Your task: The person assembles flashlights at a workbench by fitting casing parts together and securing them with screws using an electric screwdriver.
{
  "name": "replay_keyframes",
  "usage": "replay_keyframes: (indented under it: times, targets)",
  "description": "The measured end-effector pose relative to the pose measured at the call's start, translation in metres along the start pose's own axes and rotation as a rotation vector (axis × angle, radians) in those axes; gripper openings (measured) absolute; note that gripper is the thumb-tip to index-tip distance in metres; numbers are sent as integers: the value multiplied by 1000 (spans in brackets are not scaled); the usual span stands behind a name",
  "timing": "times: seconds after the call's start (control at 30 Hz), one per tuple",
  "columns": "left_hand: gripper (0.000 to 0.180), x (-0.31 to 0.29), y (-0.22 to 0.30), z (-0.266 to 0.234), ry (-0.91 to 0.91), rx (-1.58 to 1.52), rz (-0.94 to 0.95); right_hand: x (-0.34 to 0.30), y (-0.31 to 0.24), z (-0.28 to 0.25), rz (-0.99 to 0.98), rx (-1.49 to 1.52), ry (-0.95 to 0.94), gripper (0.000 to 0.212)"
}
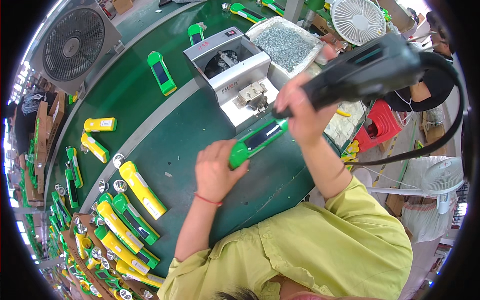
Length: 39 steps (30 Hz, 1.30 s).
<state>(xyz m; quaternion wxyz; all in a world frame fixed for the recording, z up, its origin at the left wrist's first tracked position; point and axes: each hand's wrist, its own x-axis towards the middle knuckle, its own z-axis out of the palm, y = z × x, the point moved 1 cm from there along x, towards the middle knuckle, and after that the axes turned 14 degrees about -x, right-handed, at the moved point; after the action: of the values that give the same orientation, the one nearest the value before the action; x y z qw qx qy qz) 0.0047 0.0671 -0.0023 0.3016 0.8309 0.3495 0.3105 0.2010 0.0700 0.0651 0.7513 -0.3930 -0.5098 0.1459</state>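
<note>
At a green worktop [270, 187], a worker in a yellow-green shirt [320, 245] holds a green lamp body [260, 139] at a slant, its dark panel facing up. The left hand [216, 165], a red string [208, 200] around its wrist, has its fingers closed about the near end of the piece. The right hand [306, 109], slightly blurred, has its fingers wrapped around the front of a black power driver [362, 75], its nose at the far end of the lamp body; from here I cannot tell whether the two touch. A thick black cable [458, 112] loops down from the driver's back.

Just beyond the piece stands a silver machine [227, 107] with an open top, and behind that a tray [257, 31] heaped with small metal screws [282, 47]. To the worker's left, yellow and green lamps [142, 190] lie in a loose row, several with shiny round reflectors [120, 185] at their ends. Across a metal rail [162, 110], another green lamp [161, 74] lies alone on a green belt [125, 90], near a large grey fan [73, 45].
</note>
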Motion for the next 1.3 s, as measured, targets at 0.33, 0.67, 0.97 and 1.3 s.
replay_keyframes:
  times: [0.33,0.67,0.97,1.3]
  targets:
    - [51,-9,0,-16,31,39,-62,20,23,22,72,44,-65,31]
    - [46,4,2,0,48,-74,-56,-4,4,18,249,119,-144,26]
    - [49,6,-3,6,59,-71,-46,-44,7,30,158,6,-266,41]
    - [48,4,-11,8,52,-95,-17,-69,17,25,37,-252,-468,72]
